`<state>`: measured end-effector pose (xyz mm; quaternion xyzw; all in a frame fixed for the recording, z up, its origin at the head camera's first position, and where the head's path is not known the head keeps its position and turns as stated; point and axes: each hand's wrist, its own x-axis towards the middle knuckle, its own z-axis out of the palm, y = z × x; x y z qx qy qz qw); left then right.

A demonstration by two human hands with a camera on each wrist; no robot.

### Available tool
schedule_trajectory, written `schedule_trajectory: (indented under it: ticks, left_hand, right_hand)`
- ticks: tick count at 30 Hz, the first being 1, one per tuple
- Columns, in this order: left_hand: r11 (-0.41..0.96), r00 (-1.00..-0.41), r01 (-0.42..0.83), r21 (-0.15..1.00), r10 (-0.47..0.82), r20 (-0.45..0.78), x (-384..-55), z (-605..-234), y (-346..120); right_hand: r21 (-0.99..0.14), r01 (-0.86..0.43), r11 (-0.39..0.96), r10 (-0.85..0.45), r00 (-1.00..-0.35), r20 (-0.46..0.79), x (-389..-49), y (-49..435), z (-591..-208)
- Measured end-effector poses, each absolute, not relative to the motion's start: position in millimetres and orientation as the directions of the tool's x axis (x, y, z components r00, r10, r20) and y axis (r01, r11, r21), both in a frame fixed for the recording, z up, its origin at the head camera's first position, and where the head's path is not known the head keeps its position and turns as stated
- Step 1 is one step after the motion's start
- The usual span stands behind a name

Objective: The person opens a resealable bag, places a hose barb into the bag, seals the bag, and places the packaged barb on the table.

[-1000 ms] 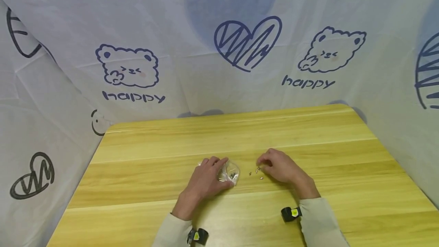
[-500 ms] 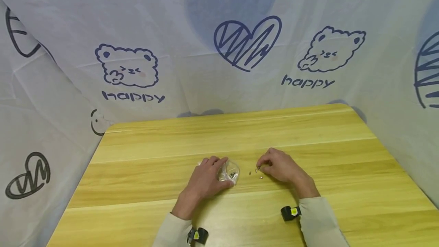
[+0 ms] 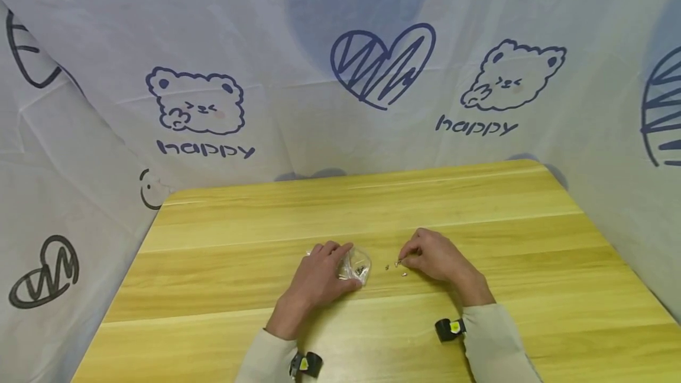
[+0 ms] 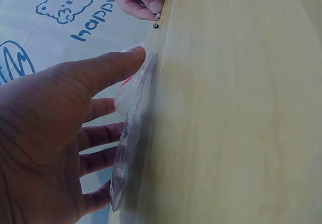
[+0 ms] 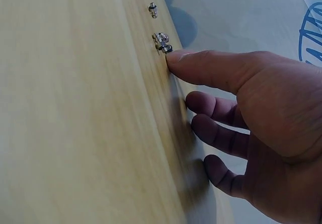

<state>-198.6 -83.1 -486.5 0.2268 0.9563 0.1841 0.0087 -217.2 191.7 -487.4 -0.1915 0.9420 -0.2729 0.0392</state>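
A small clear plastic bag (image 3: 360, 257) lies on the wooden table, with several small dark and silver metal pieces inside. My left hand (image 3: 318, 276) holds the bag, thumb at the near side of its mouth and fingers spread along the far side, as the left wrist view also shows the bag (image 4: 132, 133) between them. To the right, my right hand (image 3: 433, 256) pinches a small screw-like metal piece (image 5: 164, 47) at its thumb and index fingertips, close over the table. Its other fingers are loosely bent. Loose metal pieces of the same kind (image 3: 404, 274) lie between bag and right hand.
The wooden table (image 3: 479, 205) reaches back to a white cloth (image 3: 292, 105) printed with bears and hearts, which also hangs at both sides. Black wrist cameras (image 3: 449, 330) sit on both sleeves.
My right fingertips have shifted slightly left among the loose metal pieces and closed on one. The left hand and the bag stay nearly still.
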Motion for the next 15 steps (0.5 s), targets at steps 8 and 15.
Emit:
schedule_trajectory:
  ticks: [8,15]
  left_hand:
    - [0.831,-0.898,0.428,0.355,0.435,0.064,-199.1,-486.8,-83.5]
    - [0.829,-0.898,0.428,0.36,0.436,0.065,-198.7,-486.2,-84.2]
  right_hand:
    - [-0.465,-0.366,0.806,-0.41,-0.912,0.008,-215.9,190.7,-488.0]
    - [-0.527,-0.385,0.758,-0.419,-0.906,0.059,-217.5,182.5,-487.5]
